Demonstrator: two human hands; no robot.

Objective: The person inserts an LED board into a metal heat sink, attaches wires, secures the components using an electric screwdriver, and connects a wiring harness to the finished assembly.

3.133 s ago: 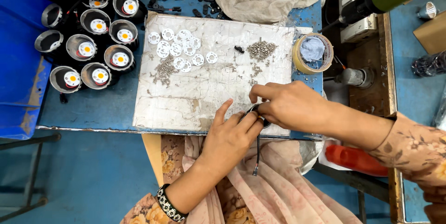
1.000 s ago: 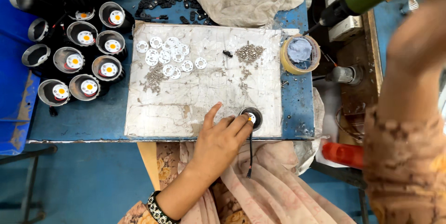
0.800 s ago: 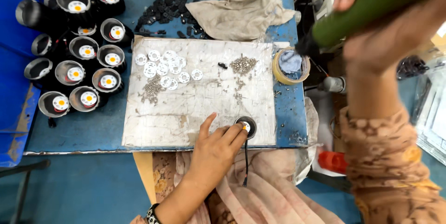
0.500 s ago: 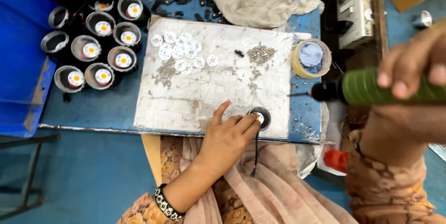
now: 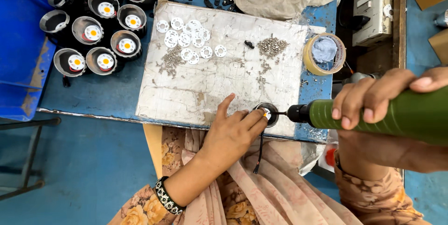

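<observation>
Two hands work together: the left hand (image 5: 232, 134) pinches a small round black lamp housing (image 5: 267, 114) while the right hand's (image 5: 373, 106) fingers wrap a green cylindrical electric screwdriver (image 5: 373, 117).

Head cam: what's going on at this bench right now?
A person sits at a blue bench. The left hand steadies a small round lamp housing at the near edge of a white board. The right hand grips a green electric screwdriver, bit tip at the housing's centre. Loose screws and white rings lie on the board; more lamp housings stand at far left, a tape roll at right.
</observation>
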